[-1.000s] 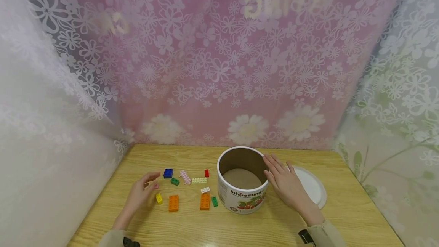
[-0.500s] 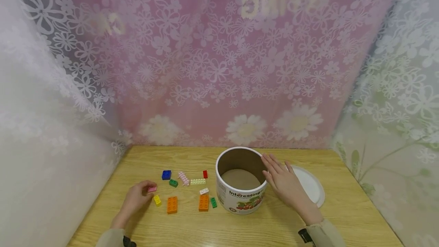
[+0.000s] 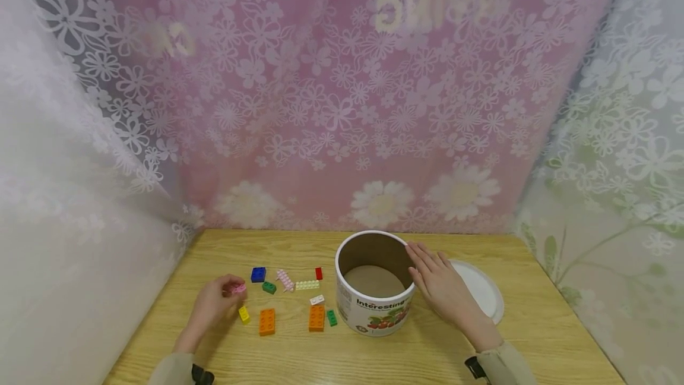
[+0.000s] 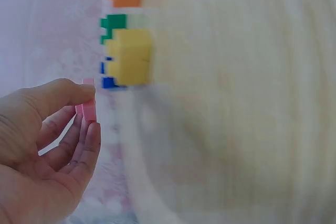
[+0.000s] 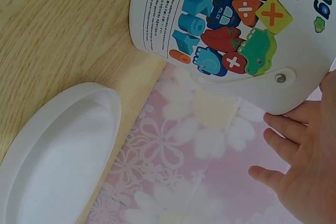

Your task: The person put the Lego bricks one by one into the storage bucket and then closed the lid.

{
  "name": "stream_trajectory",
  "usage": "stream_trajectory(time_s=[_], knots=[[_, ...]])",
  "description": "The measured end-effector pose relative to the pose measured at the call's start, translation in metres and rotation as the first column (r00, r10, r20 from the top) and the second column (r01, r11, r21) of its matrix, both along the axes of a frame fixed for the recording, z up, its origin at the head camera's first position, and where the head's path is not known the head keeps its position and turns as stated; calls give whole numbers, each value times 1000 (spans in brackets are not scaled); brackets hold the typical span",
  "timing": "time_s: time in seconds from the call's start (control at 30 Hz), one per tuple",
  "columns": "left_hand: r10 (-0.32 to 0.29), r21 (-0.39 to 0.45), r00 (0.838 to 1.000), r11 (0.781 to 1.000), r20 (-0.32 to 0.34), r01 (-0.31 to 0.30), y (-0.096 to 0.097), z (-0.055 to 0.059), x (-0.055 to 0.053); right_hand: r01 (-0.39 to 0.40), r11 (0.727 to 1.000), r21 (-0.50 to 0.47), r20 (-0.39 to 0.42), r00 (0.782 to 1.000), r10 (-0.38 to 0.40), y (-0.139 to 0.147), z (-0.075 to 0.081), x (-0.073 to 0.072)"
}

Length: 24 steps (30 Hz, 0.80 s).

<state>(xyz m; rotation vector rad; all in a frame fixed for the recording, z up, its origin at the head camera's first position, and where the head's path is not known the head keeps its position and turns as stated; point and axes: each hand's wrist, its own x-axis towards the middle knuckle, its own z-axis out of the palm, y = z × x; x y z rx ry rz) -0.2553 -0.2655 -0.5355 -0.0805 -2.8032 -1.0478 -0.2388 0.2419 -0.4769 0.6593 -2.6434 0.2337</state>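
Note:
Between thumb and fingertips my left hand [image 3: 212, 302] pinches a small pink toy brick [image 4: 89, 103], held above the table in the left wrist view. A yellow brick [image 3: 244, 314] lies just beside that hand. My right hand [image 3: 445, 287] rests with straight fingers against the rim and outer side of a round white tub [image 3: 374, 314], which stands upright with its mouth uncovered. Pictures of toys cover the tub's side [image 5: 231, 30] in the right wrist view. Its brown inside shows a bare bottom.
Loose bricks lie left of the tub: a blue brick [image 3: 259, 274], orange bricks [image 3: 267, 322], a light pink brick [image 3: 285, 280], a cream brick [image 3: 307, 284], a red brick [image 3: 319, 273] and others. The white lid [image 3: 481, 290] lies right of the tub. Flowered curtains [image 3: 342, 106] surround the wooden table.
My left hand has come down to the pink brick, taken it between thumb and fingers, and lifted it slightly. The right hand stays at the tub's rim.

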Motion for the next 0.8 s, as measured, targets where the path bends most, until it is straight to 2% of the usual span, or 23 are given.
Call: stream_trajectory(time_s=[0.2,0.43,0.6,0.8], knots=[[-32,-1,997,999,-66,32,12,19,-2,8,1000,-2,38,999,-8,0,0,1],[-75,9,994,997,-76,76,25,39,-4,10,1000,-2,46,999,-10,0,2,1],[-98,3,991,995,-92,98,35,49,-6,9,1000,-9,33,999,-9,-1,2,2],[-141,74,986,986,-88,148,48,55,-9,12,1000,-16,41,999,-11,1,0,1]])
